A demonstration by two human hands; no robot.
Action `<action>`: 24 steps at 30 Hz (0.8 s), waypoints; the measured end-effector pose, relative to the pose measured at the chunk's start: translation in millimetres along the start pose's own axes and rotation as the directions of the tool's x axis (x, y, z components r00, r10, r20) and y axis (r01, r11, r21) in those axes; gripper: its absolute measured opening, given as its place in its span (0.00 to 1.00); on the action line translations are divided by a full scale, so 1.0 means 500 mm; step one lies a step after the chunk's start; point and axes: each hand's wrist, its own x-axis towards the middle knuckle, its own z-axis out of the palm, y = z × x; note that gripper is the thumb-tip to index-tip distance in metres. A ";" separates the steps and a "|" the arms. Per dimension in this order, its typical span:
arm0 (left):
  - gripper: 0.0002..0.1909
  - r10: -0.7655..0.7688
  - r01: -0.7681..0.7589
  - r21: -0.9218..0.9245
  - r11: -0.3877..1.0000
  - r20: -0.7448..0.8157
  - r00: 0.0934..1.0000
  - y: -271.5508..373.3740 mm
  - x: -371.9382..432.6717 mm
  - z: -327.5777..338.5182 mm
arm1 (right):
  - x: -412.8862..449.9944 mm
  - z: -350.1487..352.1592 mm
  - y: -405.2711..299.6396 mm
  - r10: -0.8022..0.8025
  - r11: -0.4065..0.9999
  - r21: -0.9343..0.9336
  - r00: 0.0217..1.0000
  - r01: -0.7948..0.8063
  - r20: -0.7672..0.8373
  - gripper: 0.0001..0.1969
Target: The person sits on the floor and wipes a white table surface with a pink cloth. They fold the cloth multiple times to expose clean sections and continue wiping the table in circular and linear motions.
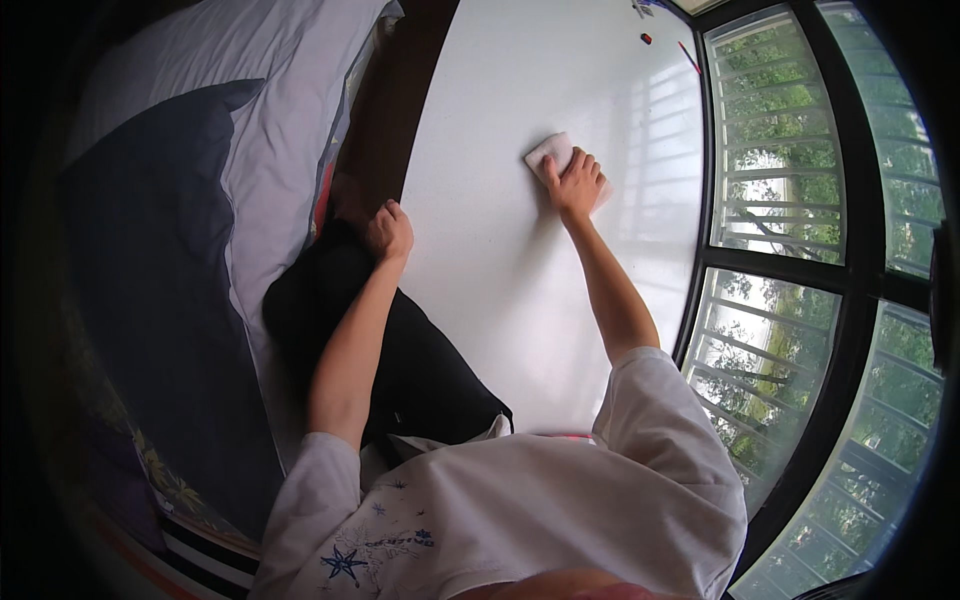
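My right hand [577, 181] presses a folded white cloth [556, 152] onto a glossy white surface [480, 112], which looks like a broad window sill or tabletop. The cloth shows on both sides of the hand, and its underside is hidden. My left hand [392, 229] rests with curled fingers at the surface's left edge, above my leg in black trousers. Whether those fingers grip the edge cannot be told.
Barred windows [776, 142] in dark frames run along the right. At the far end lie a small red-and-black object [646, 38], a red pen-like stick [689, 58] and some blue items [646, 7]. A bed with grey-white bedding [285, 127] stands at left.
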 end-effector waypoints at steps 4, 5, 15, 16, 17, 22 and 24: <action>0.27 -0.015 0.010 -0.121 0.993 -0.038 0.999 -0.094 0.086 0.054 | -0.283 -0.121 -0.041 -0.176 0.980 0.109 0.980 0.166 0.087 0.32; 0.27 -0.042 0.033 -0.179 0.983 -0.044 0.998 -0.124 0.103 0.063 | -0.352 -0.141 -0.050 -0.202 0.972 0.132 0.977 0.192 0.066 0.32; 0.25 -0.176 0.181 -0.457 0.871 0.055 0.983 -0.064 0.041 0.048 | -0.767 -0.276 -0.015 -0.013 0.996 0.088 0.973 -0.007 0.230 0.33; 0.25 -0.156 0.168 -0.450 0.877 0.063 0.986 -0.059 0.029 0.052 | -0.761 -0.266 -0.011 0.014 0.999 0.048 0.976 -0.025 0.216 0.31; 0.25 -0.136 0.150 -0.436 0.888 0.063 0.989 -0.048 0.014 0.049 | -0.759 -0.265 -0.008 0.037 0.998 0.044 0.978 -0.047 0.206 0.31; 0.24 -0.236 0.191 -0.503 0.843 -0.027 0.971 -0.151 0.104 0.055 | -0.722 -0.258 -0.031 -0.170 0.978 0.144 0.975 0.150 0.142 0.29; 0.24 -0.240 0.215 -0.498 0.840 0.014 0.971 -0.129 0.092 0.082 | -0.692 -0.261 -0.003 -0.214 0.968 0.167 0.964 0.187 0.160 0.29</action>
